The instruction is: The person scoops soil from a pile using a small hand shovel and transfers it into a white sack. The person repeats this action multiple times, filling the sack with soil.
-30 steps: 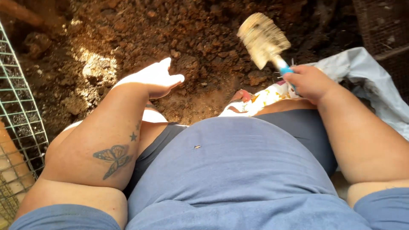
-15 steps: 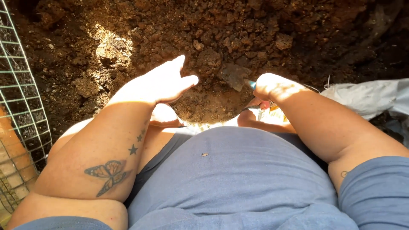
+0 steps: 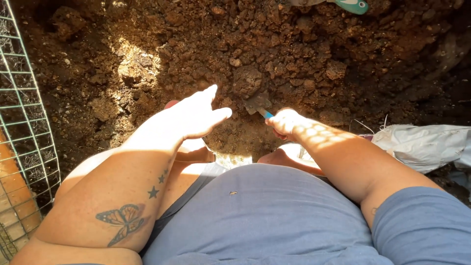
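From the head camera, looking down over a blue-grey shirt (image 3: 265, 216), the right hand (image 3: 286, 122) is closed around the blue handle of a small trowel (image 3: 258, 104), whose dirt-caked blade pokes forward and to the left of the knuckles, its tip pressed into the loose brown soil (image 3: 274, 49) just below a large clod (image 3: 247, 80). The trowel lies directly ahead of that hand and between the 2 hands, nearer the right one. The left hand (image 3: 196, 115) holds nothing: its fingers are stretched out flat and together, thumb spread, hovering palm-down above the dirt just left of the blade, close to it but apart. The left forearm carries a butterfly tattoo (image 3: 122, 222) and 2 small stars. A green wire mesh fence (image 3: 24, 127) stands along the left edge. A crumpled pale cloth or bag (image 3: 422, 145) lies on the ground to the right, beyond the right forearm. At the top edge, a teal-handled tool (image 3: 353, 5) rests on the soil, well apart from both hands.
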